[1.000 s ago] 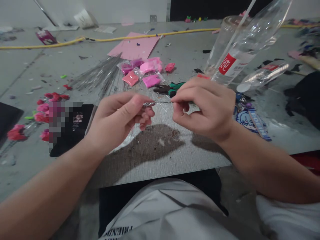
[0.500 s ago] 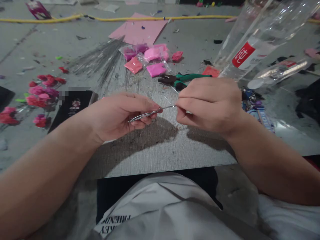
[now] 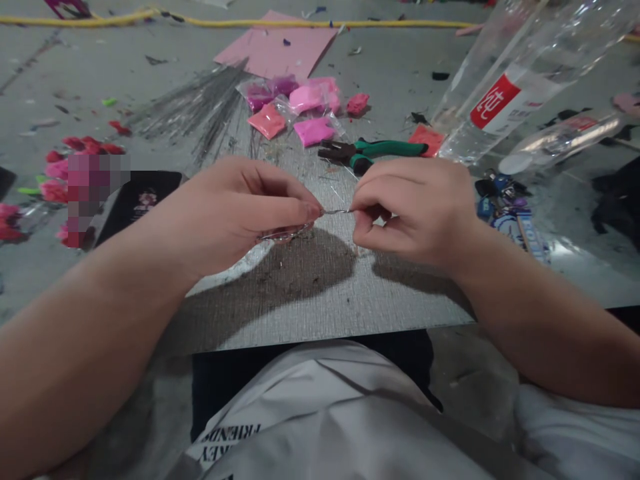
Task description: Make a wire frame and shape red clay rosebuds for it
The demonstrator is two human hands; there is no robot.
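Note:
Both my hands meet over a grey textured board (image 3: 320, 293). My left hand (image 3: 235, 213) is closed, pinching one end of a thin silvery wire (image 3: 336, 212) between thumb and forefinger; more of the wire curves under its fingers. My right hand (image 3: 415, 210) is closed too, pinching the wire's other end. The short visible stretch of wire runs level between the two pinches, just above the board.
Green-handled pliers (image 3: 373, 152) lie just beyond my hands. Small bags of pink clay (image 3: 300, 110) and a pile of thin wires (image 3: 200, 110) sit farther back. Pink and red clay flowers (image 3: 55, 180) are at left beside a black phone (image 3: 137, 203). Clear plastic bottles (image 3: 500, 87) stand at right.
My hands have closed in on each other, so less wire shows between them. The left hand rolled over, knuckles up. The view has tilted down a little.

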